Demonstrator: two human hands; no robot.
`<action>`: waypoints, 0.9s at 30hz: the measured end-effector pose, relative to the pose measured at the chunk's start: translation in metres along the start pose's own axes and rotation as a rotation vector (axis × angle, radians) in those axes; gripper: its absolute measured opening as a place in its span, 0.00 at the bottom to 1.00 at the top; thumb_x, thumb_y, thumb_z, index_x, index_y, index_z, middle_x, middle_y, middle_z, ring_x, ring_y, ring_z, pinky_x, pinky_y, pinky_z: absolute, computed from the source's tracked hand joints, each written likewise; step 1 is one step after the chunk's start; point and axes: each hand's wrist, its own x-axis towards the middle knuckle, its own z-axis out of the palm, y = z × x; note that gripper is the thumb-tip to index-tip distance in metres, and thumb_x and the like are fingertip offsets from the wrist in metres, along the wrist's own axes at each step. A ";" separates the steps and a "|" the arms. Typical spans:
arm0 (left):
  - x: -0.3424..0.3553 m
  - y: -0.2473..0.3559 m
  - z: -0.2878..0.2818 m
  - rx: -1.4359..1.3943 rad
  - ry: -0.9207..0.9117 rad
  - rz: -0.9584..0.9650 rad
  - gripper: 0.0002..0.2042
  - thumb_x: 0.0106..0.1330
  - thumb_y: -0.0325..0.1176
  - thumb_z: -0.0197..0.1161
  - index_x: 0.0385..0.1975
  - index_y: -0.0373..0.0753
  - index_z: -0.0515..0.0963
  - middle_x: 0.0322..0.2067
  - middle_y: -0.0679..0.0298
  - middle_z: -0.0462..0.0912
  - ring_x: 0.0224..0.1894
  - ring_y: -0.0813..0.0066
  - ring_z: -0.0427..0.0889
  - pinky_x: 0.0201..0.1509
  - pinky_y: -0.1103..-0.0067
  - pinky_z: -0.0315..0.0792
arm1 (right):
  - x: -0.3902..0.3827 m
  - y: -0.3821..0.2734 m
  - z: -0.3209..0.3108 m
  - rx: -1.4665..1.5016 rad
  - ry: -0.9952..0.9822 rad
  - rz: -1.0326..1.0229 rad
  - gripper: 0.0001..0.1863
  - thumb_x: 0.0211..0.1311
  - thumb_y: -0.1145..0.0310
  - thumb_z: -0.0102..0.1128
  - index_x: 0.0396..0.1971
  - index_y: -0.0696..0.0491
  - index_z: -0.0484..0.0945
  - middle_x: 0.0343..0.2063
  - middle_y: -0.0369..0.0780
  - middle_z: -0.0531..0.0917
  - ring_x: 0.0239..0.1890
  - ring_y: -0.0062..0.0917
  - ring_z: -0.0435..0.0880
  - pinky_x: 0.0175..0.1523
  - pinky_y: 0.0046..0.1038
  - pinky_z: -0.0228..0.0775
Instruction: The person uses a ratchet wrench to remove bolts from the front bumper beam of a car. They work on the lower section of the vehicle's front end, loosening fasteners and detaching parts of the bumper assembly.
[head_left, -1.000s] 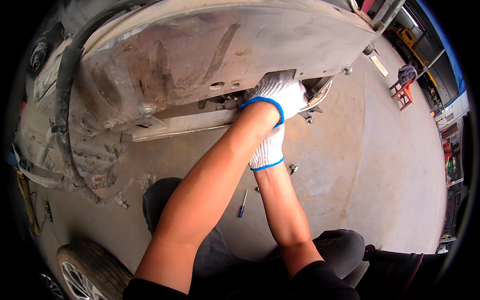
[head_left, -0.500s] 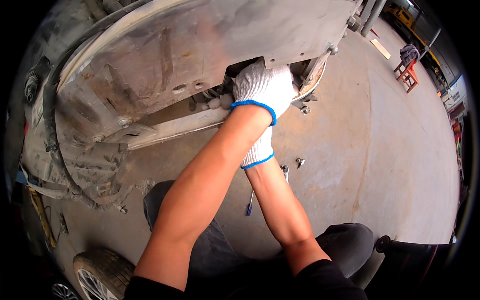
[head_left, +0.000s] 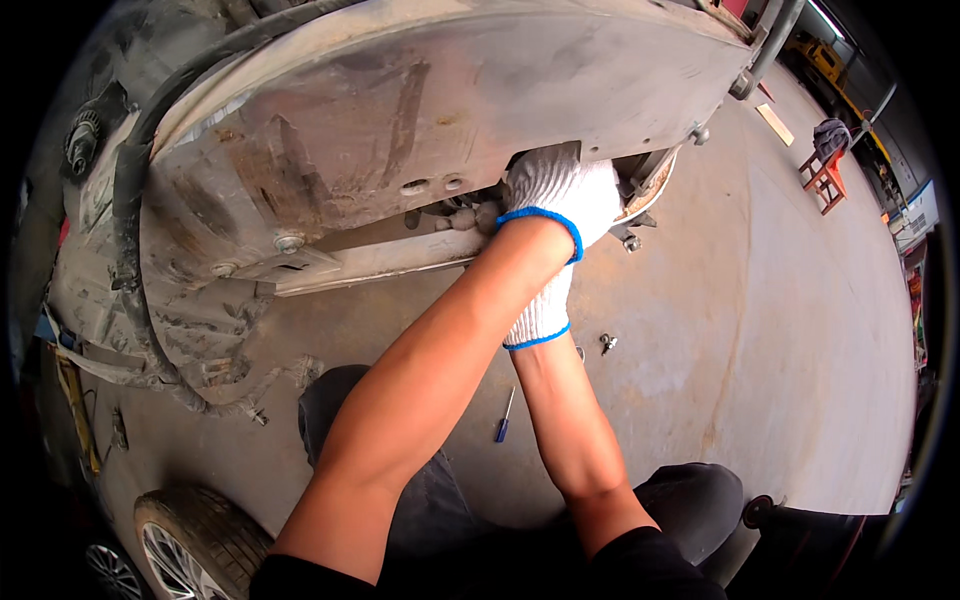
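Note:
My left hand (head_left: 560, 195), in a white knitted glove with a blue cuff, reaches into a cut-out in the lower edge of a worn, dirty metal panel (head_left: 340, 130). Its fingers are hidden behind the panel. Below it, and partly covered by it, is my right hand (head_left: 545, 308) in a matching glove. Its fingers disappear behind the left hand and wrist, so what either hand grips is hidden. Left of the gloves, a rounded joint-like part (head_left: 470, 219) shows in the gap between the panel and a pale metal bar (head_left: 390, 252).
On the concrete floor lie a blue-handled screwdriver (head_left: 503, 428) and a small metal part (head_left: 608, 344). A black hose (head_left: 128, 220) hangs at the left. A wheel (head_left: 200, 540) lies at lower left, and a red-brown stool (head_left: 824, 183) stands far right.
The panel and both gloves sit farther right and slightly lower in the picture. Both hands stay at the cut-out. A metal tool beside my right forearm is now almost wholly covered by it.

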 end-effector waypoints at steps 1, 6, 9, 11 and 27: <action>0.003 -0.003 0.002 0.006 -0.022 0.011 0.19 0.61 0.48 0.56 0.38 0.38 0.84 0.39 0.51 0.84 0.41 0.51 0.82 0.47 0.61 0.76 | 0.002 0.001 0.005 -0.067 -0.031 -0.015 0.25 0.77 0.51 0.31 0.63 0.49 0.64 0.61 0.44 0.71 0.59 0.38 0.73 0.62 0.43 0.68; 0.015 -0.010 0.014 0.066 -0.083 0.035 0.18 0.59 0.49 0.56 0.38 0.45 0.85 0.45 0.54 0.82 0.47 0.55 0.81 0.51 0.63 0.76 | 0.012 0.013 0.036 -0.794 0.526 -0.173 0.26 0.76 0.50 0.30 0.63 0.50 0.65 0.60 0.44 0.72 0.60 0.37 0.73 0.62 0.41 0.68; 0.015 -0.008 0.009 0.071 -0.086 0.056 0.17 0.61 0.42 0.54 0.41 0.40 0.83 0.43 0.49 0.83 0.45 0.50 0.82 0.47 0.61 0.77 | 0.019 0.019 0.050 -1.012 0.794 -0.215 0.25 0.76 0.50 0.32 0.62 0.49 0.66 0.59 0.43 0.73 0.59 0.35 0.73 0.62 0.40 0.68; 0.009 -0.002 0.003 0.031 -0.096 -0.036 0.16 0.62 0.38 0.53 0.42 0.37 0.82 0.41 0.47 0.84 0.43 0.47 0.83 0.45 0.60 0.78 | 0.020 0.021 0.044 -0.895 0.851 -0.186 0.25 0.76 0.50 0.33 0.61 0.49 0.66 0.58 0.43 0.74 0.58 0.35 0.74 0.62 0.39 0.68; -0.015 0.047 -0.021 0.320 -0.098 -0.251 0.20 0.68 0.49 0.48 0.39 0.38 0.81 0.39 0.48 0.83 0.41 0.47 0.81 0.46 0.58 0.73 | 0.017 0.014 0.054 -0.134 0.856 0.171 0.20 0.75 0.51 0.40 0.55 0.47 0.70 0.52 0.38 0.77 0.54 0.29 0.76 0.60 0.35 0.69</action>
